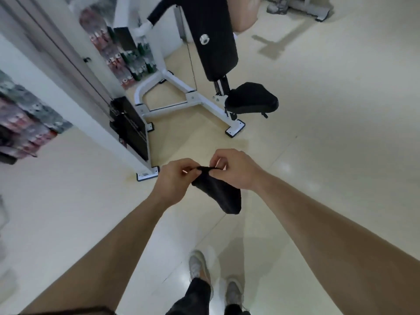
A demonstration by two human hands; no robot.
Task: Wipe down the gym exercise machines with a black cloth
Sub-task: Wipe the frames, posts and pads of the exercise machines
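We pinch the black cloth point(218, 193) by its top edge, left hand point(173, 177) and right hand point(236, 170) curled close together, fingertips nipping the hem between them. Below our fingers it hangs limp: light, soft, easily bunched. We judge it best gripped wadded in one palm.

The floor point(341, 133) is laid with glossy cream tiles, divided by thin dark joints. Soft patches of light point(285, 167) are reflected in it on the right. A tan area point(179, 126) is seen beneath the white-framed exercise machine point(197, 98). A grey cross-shaped shadow point(278, 43) is cast farther back. On the left, a white wall point(52, 94) is partly covered with blurred red and grey printed panels point(25, 123).
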